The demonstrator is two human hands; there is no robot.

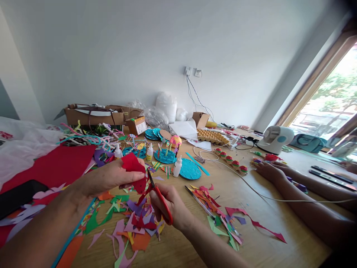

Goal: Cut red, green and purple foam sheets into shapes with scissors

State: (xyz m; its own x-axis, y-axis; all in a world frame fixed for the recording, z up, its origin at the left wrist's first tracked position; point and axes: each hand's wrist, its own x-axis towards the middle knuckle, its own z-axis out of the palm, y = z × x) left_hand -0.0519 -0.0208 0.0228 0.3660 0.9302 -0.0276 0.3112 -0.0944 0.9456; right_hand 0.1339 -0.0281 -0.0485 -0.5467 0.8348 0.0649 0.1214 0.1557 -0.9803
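My left hand pinches a folded piece of red foam paper above the table. My right hand grips red-handled scissors, and their blades bite into the lower edge of the red piece. Under both hands lies a heap of coloured paper scraps in purple, green, orange and red. Another person's hands rest on the table at the right, next to small craft pieces.
A wooden table carries white glue bottles, teal discs, an egg tray, a white fan, a cable and cardboard boxes. Red sheets and a dark phone lie at the left.
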